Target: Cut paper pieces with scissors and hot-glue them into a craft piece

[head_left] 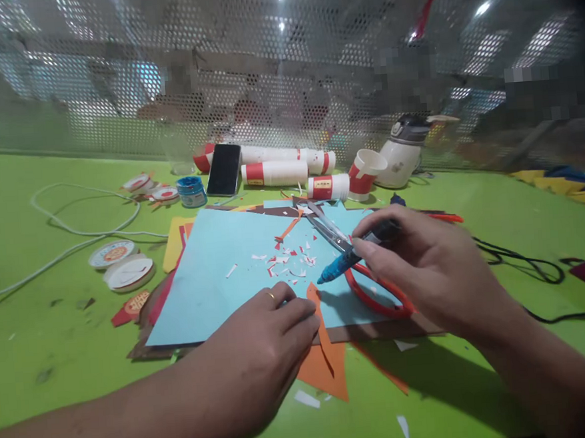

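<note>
My right hand [420,263] is closed on a blue marker [343,263], its tip pointing down-left just above a narrow orange paper strip [322,330]. My left hand [280,326] rests on the light blue paper [201,279], fingers together against the strip's left edge, touching or holding it. Red-handled scissors [378,296] lie open on the blue paper, partly behind my right hand. Small red and white paper scraps [280,263] are scattered over the sheet's middle. A larger orange paper piece [333,373] sticks out below the sheet.
Behind the paper are a blue paint jar [191,191], a black phone [224,170], stacked paper cups [275,173], an upright cup [364,174] and a white kettle-like bottle [401,155]. Round lids [128,273] and a white cable [68,244] lie left; black cords [521,263] lie right.
</note>
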### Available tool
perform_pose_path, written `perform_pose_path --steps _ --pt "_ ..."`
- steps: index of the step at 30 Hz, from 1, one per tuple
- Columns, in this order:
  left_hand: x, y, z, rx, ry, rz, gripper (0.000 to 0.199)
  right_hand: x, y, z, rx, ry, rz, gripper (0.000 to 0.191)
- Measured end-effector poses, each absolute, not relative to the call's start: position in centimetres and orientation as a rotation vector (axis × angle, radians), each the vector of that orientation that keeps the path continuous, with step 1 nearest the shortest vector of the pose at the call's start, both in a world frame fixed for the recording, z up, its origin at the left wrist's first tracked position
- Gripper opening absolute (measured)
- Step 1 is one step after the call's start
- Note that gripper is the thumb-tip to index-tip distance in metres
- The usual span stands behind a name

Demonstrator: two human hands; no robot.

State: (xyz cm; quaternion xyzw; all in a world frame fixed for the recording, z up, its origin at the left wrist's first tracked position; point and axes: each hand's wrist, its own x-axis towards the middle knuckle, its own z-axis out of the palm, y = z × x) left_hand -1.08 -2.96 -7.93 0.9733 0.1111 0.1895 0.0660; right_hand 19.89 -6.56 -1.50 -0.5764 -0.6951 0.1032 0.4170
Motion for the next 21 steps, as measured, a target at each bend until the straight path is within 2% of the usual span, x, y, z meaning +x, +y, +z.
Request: perform_pose_path --steps 8,21 --pt "-1.1 -3.08 -7.84 2.966 0.311 0.563 0.019 19.58 -6.53 -1.61 -1.442 -1.863 0.36 0.004" --pt "-1.2 -3.0 -8.03 3.002 0.349 0.571 0.017 19.39 -6.49 -2.04 -1.418 -1.964 0.321 0.008"
